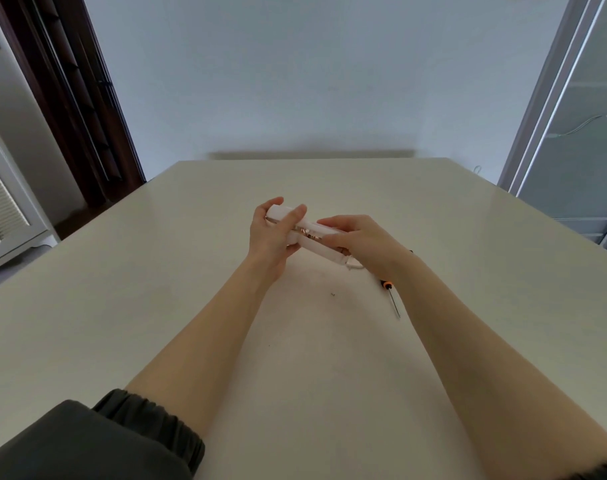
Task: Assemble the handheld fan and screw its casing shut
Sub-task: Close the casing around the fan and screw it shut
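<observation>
Dark gathered sleeves sit nearest, one left sleeve [149, 431] bunched at the elbow in the near left corner and a sliver of another at the near right edge; from them two bare forearms reach away over one pale table [122, 306].

Counted, the task's things are one white handheld fan [316, 237], one screwdriver [392, 296] and one tiny dark speck, perhaps a screw [332, 294], too small to be sure.

Both hands hold the fan above the middle of the table, lying slantwise from far left to near right. Its casing gapes along the side, with coppery parts showing in the slit. A short white loop hangs from its near right end.

At the far left end, the left hand [271, 237] wraps round the fan, thumb on the near face and fingers curled over the far side. Covering the near right end, the right hand [361, 240] lies palm down, its fingers pinching the casing.

Just near of the right wrist, the screwdriver lies on the table, orange collar far, metal shaft pointing near. Left of it, between the forearms, rests the speck.
</observation>
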Available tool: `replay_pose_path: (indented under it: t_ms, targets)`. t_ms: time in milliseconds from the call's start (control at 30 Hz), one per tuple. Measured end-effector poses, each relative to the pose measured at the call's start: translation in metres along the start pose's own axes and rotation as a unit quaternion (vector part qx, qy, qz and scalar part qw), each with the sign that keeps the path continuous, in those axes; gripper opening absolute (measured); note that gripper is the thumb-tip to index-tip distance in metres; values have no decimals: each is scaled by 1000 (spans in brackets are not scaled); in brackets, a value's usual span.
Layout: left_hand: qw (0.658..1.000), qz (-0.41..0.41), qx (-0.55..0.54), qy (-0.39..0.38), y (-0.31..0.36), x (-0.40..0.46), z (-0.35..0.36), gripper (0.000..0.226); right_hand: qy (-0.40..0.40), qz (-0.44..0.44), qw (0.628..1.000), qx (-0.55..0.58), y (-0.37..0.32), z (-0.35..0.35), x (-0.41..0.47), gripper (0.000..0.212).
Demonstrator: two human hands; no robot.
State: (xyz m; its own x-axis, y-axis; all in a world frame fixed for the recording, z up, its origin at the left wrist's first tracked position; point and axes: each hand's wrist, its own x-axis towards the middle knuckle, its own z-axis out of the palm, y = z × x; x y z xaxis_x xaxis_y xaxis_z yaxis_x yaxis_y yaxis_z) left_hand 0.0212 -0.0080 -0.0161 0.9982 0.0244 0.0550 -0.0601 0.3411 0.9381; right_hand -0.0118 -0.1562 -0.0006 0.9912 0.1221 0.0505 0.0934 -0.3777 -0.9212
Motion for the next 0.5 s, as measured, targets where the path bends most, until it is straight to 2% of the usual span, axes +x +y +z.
replay_pose_path:
  t_ms: [300,500]
  targets:
    - [1000,-5,1,23,0,-2,3,50,43,-32,998,21,-3,2,-2,28]
    - [999,-22,10,29,1,-2,4,53,73,-44,996,1,-1,8,-2,30]
